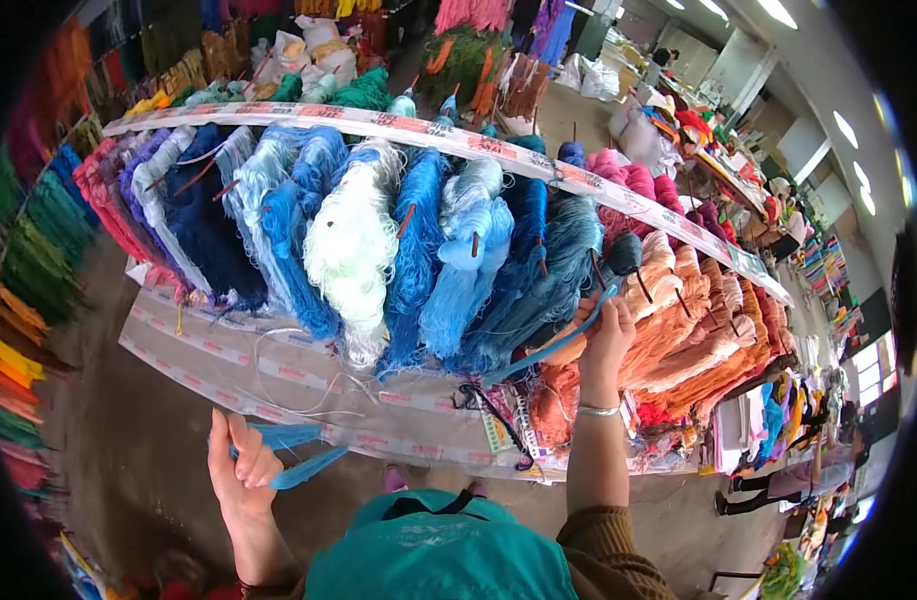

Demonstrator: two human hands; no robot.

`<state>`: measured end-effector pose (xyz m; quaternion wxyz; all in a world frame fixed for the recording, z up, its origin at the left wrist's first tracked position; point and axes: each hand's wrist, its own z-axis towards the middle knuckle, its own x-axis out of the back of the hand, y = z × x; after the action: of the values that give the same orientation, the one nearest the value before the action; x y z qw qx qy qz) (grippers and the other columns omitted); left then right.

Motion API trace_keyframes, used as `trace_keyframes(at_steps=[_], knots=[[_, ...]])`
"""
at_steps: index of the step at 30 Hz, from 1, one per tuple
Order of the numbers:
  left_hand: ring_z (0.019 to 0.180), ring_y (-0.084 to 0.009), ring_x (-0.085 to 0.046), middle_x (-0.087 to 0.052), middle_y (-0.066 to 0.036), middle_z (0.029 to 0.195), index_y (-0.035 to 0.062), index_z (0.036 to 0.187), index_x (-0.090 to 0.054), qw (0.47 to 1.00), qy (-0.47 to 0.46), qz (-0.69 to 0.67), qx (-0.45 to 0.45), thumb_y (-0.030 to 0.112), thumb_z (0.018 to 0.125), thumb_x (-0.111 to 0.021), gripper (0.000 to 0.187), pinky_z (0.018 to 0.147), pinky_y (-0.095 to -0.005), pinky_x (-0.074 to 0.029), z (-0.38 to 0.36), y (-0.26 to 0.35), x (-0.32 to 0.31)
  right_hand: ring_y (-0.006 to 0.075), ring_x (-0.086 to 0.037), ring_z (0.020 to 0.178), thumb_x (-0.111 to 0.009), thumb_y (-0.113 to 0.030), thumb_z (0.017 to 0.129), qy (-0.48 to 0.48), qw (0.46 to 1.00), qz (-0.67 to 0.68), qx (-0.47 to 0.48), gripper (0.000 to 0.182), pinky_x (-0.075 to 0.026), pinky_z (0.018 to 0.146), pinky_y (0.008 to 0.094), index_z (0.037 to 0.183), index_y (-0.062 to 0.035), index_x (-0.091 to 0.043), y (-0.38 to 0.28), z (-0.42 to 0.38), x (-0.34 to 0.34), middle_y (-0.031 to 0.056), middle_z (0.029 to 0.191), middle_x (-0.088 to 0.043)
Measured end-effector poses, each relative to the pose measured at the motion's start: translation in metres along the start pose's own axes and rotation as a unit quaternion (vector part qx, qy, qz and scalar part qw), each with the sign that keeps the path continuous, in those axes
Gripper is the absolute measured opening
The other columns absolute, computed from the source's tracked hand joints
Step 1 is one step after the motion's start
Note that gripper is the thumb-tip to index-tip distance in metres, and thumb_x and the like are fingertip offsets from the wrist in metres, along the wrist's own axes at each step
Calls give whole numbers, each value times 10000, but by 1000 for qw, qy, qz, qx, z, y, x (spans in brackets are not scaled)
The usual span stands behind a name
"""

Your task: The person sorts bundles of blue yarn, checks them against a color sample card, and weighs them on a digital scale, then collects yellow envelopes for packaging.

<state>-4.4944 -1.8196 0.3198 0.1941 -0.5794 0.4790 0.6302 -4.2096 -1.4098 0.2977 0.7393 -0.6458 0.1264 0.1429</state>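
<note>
My left hand, at the lower left, has its fingers closed round a blue strand of yarn. At the right, beside a peg of the rack, my right hand pinches another length of blue yarn, which slants down to the left. Just above it sits a dark teal ball of yarn. Teal-blue skeins hang left of the right hand, and peach skeins hang right of it. Between the hands the two blue lengths show no visible join.
A long taped rail crosses behind the skeins, with a pale green-white skein near the middle. Below is a taped grey shelf with loose threads. Coloured yarn hangs at far left. Another person stands at the right.
</note>
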Motion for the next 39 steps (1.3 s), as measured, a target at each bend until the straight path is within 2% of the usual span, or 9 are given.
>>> trace_keyframes(at_steps=[13, 19, 22, 24, 26, 27, 30, 35, 39], knots=[[351, -82, -256, -320, 18, 470, 106, 751, -459, 998, -13, 40, 55, 411, 1052, -323, 450, 367, -234, -243, 17, -11, -3, 143, -631, 620, -565, -73, 950, 8, 995, -91, 46, 122, -506, 556, 259, 948, 30, -629, 27, 38, 0, 103, 779, -678], [386, -75, -226, -274, 42, 474, 132, 651, -418, 971, -7, 135, 198, 459, 1028, -354, 503, 405, -266, -182, 34, -56, -41, 100, -579, 675, -671, -121, 869, 19, 945, -286, 159, 182, -455, 630, 250, 995, 8, -654, 52, 74, -1, 35, 756, -654], [472, -121, -371, -472, -24, 547, 86, 719, -545, 941, -101, 272, 174, 488, 1019, -346, 540, 469, -273, -280, 25, -98, -67, 123, -572, 803, -640, -105, 864, 84, 932, -272, 224, 211, -467, 717, 262, 1044, 6, -640, 63, 31, 25, 75, 929, -650], [674, -184, -572, -662, -111, 844, 79, 916, -667, 894, -249, 336, 159, 444, 1021, -354, 492, 617, -309, -435, 21, -130, -79, 138, -573, 896, -537, -111, 885, -17, 982, -164, 88, 213, -456, 828, 276, 1026, 1, -652, 24, -55, 16, 51, 942, -643], [1066, -289, -589, -611, -182, 1212, 112, 1127, -678, 709, -395, 574, -109, 412, 1005, -400, 427, 893, -401, -455, 17, -168, -107, 151, -596, 964, -577, -113, 860, -228, 959, -165, -33, 285, -481, 836, 284, 1125, -24, -638, -19, -123, 34, 64, 1090, -645], [1332, -366, -391, -460, -192, 1412, 160, 1229, -646, 577, -436, 671, -165, 386, 986, -444, 389, 1084, -492, -297, 11, -181, -122, 214, -557, 1141, -584, -111, 833, -329, 935, -131, 14, 427, -435, 982, 351, 1249, -17, -571, -32, -149, 46, 103, 1219, -600], [1403, -374, -252, -400, -160, 1468, 210, 1334, -579, 372, -464, 758, -267, 453, 984, -417, 456, 1124, -562, -141, -24, -244, -156, 282, -526, 1195, -606, -137, 782, -411, 910, -5, -49, 598, -394, 1034, 391, 1344, 6, -462, -93, -209, 90, 168, 1275, -557], [1377, -382, -303, -417, -154, 1452, 180, 1310, -585, 291, -608, 701, -234, 461, 977, -427, 463, 1089, -606, -200, -97, -363, -219, 278, -641, 881, -599, -90, 735, -351, 920, -148, -94, 412, -501, 674, 395, 1132, 18, -575, -181, -261, 235, 213, 1075, -616], [1356, -417, -328, -412, -174, 1447, 136, 1308, -576, 332, -749, 561, -122, 572, 937, -460, 585, 1108, -577, -222, -177, -474, -239, 281, -647, 920, -630, -109, 798, -225, 938, -257, 54, 406, -515, 660, 363, 1185, 1, -578, -231, -316, 363, 174, 1087, -639]])
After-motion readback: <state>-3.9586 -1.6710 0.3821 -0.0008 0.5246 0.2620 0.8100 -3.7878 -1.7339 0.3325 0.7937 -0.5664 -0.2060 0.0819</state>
